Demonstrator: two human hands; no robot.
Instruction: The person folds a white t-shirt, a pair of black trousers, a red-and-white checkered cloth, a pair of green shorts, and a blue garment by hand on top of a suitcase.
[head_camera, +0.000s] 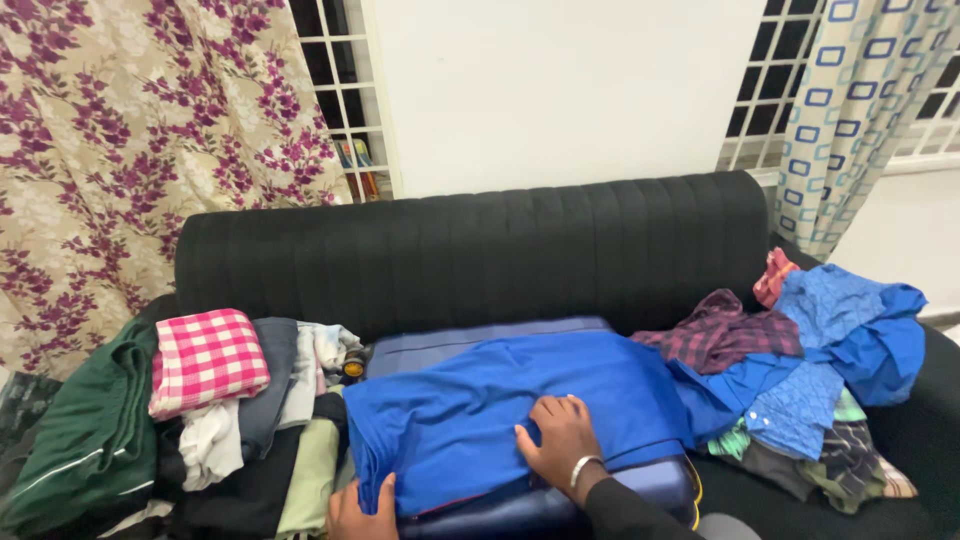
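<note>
- The left hand (358, 512) is sitting nearest the camera at the bottom edge, its fingers curling over the front left corner of the blue shirt (500, 415) and pinching the cloth.
- A folded dark green garment (90, 430) is lying at the far left of the black sofa (480, 250).
- A pink-and-white checked cloth (207, 360) is resting folded on top of a stack of folded clothes (265, 440), just beside the green one.
- The blue shirt is lying spread across a blue suitcase (560, 505) in the middle of the sofa seat, covering most of its top.
- The right hand (560, 440), wearing a silver bracelet (583, 466), is pressing flat on the shirt with its fingers spread open, gripping nothing.
- A loose heap of clothes (810, 400) is piling up at the right end of the sofa, with a maroon checked shirt (725, 335) and blue shirts on top, touching the spread shirt's right edge.
</note>
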